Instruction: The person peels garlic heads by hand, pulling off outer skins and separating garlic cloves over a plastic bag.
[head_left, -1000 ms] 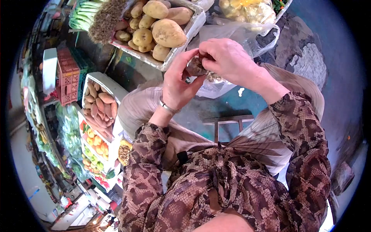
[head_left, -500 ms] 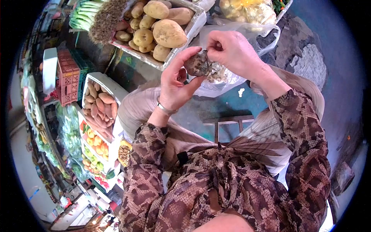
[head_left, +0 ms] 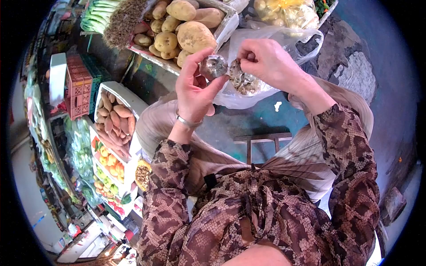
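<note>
My left hand [head_left: 194, 86] is closed around a garlic bulb [head_left: 213, 66], which has purplish, silvery skin and sits between thumb and fingers. Just to its right, the fingers of my right hand [head_left: 268, 60] pinch a dark brown strip of outer skin [head_left: 235, 67]. The strip hangs apart from the bulb or barely beside it. Beneath both hands lies an open clear plastic bag [head_left: 237, 99] with pale, flaky skins [head_left: 245, 84] in it.
Ahead on the left stands a white foam box [head_left: 227, 22] of potatoes [head_left: 195, 36], with leeks [head_left: 98, 17] beside it. Sweet potatoes [head_left: 116, 117] fill another box at left. A bag of pale round produce [head_left: 284, 13] lies ahead. A low stool-like frame [head_left: 262, 138] is between the knees.
My left hand has drawn the bulb left, away from the right hand. Dark skin has come off it, and the strip now hangs from my right fingers. The bulb shows a cleaner, shinier surface.
</note>
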`<state>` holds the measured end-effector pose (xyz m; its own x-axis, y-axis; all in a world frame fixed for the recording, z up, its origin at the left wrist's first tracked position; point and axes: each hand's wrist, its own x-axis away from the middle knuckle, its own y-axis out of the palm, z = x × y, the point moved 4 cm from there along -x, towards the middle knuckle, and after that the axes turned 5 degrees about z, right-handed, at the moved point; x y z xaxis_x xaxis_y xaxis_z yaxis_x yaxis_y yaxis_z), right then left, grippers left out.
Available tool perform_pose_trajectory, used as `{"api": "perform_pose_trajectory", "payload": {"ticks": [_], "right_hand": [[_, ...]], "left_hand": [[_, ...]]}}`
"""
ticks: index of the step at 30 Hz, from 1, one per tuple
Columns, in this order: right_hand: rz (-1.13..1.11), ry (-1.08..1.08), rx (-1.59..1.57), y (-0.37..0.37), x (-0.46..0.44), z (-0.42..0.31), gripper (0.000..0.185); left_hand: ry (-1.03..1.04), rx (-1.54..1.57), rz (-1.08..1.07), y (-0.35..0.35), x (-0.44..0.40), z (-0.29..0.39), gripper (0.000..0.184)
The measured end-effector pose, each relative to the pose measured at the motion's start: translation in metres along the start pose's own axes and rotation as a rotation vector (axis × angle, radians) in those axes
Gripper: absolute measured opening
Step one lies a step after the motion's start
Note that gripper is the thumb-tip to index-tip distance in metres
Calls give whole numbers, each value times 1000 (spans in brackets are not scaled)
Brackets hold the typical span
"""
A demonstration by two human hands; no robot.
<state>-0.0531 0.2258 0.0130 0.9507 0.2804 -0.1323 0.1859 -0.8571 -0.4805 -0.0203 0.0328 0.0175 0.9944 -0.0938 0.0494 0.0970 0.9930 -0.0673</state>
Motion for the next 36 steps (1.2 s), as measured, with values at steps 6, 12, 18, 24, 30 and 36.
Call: {"api": "perform_pose_trajectory", "payload": {"ticks": [6, 12, 18, 24, 30, 36], "right_hand": [[-63, 25, -130, 5, 4, -7, 20], [-95, 113, -112, 3, 5, -11, 20], [-109, 183, -50, 4, 4, -13, 22], [-58, 81, 25, 10, 8, -9, 19], [-79, 89, 16, 11, 7, -9, 20], [-42, 112, 28, 9, 4, -1, 23]], "left_hand": [[289, -377, -51, 4, -1, 2, 62], [505, -616, 12, 9, 0, 13, 64], [467, -666, 21, 10, 1, 12, 61], [602, -798, -13, 17, 5, 8, 61], [602, -749, 8, 16, 6, 12, 59], [372, -556, 26, 11, 4, 12, 58]]}}
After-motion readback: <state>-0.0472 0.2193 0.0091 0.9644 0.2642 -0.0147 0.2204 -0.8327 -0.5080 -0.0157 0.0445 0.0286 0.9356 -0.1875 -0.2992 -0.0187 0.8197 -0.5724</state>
